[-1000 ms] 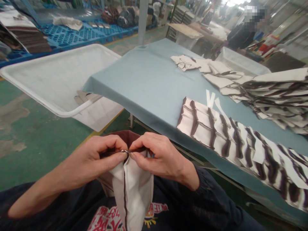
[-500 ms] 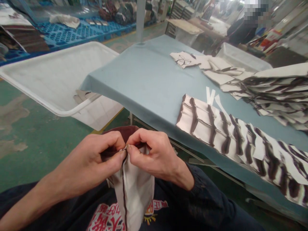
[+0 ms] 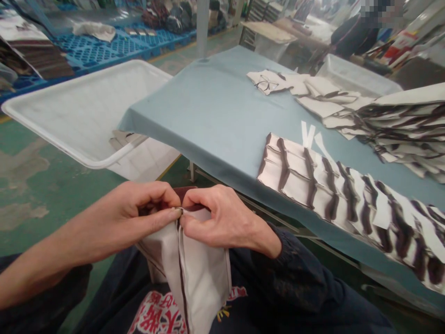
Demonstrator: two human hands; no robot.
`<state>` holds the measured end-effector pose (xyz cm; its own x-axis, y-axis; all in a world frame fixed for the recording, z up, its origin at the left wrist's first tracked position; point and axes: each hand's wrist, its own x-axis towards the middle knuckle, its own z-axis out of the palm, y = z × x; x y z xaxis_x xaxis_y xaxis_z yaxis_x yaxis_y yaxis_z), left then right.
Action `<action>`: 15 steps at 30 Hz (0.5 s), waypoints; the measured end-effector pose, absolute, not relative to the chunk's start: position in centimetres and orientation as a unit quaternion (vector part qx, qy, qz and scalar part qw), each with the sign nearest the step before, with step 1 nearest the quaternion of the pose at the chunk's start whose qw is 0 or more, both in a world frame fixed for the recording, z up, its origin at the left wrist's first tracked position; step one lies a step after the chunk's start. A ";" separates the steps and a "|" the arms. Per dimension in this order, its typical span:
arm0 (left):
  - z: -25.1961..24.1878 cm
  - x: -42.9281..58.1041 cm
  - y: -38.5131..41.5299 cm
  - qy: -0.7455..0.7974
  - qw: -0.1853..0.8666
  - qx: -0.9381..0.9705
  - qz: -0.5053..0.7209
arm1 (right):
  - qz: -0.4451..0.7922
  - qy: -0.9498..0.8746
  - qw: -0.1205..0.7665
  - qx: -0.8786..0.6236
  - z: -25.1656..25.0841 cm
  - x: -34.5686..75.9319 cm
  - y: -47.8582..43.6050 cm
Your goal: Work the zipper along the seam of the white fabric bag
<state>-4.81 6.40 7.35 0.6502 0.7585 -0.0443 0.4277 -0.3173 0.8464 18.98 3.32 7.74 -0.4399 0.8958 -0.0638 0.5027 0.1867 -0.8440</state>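
Note:
Low in front of my body, my left hand and my right hand meet fingertip to fingertip. Both pinch the top edge of a cream fabric piece with a dark brown seam down its middle. Where the thumbs come together, a small bit of the edge shows between them; its detail is too fine to make out. The cloth hangs down over my dark apron, which has red and white lettering. A brown part of the piece shows behind my fingers.
A blue-grey covered table bears a row of cream-and-brown fabric pieces, white paper strips, a larger fabric heap and eyeglasses. A white plastic tub stands left. Blue pallets and a person are farther back.
The fabric's hanging part has spread wider below my hands, and my left forearm lies flatter. Both hands keep their pinch at the top edge. The view has shifted slightly.

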 end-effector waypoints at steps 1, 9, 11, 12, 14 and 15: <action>7.7 -4.9 6.8 0.364 0.449 0.799 0.167 | 0.425 -0.737 0.223 -0.477 7.7 18.9 3.3; 9.4 -5.2 9.6 0.268 0.411 0.870 0.057 | 0.392 -0.761 0.168 -0.488 8.1 18.4 3.5; 9.4 -5.1 9.7 0.232 0.384 0.892 0.061 | 0.380 -0.770 0.150 -0.490 8.3 18.4 3.6; 9.3 -5.0 9.5 0.213 0.364 0.904 0.070 | 0.372 -0.774 0.139 -0.492 8.4 18.3 3.6; 9.2 -4.7 9.1 0.180 0.310 0.928 0.106 | 0.354 -0.784 0.113 -0.497 8.7 18.2 3.8; 9.2 -4.5 8.8 0.168 0.279 0.937 0.127 | 0.344 -0.790 0.101 -0.497 8.9 18.2 3.9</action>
<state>-4.54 8.76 9.15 0.9115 0.3848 0.1452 0.2430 -0.7886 0.5648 18.20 3.87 8.86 -0.4866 0.8543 -0.1828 0.7155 0.2696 -0.6445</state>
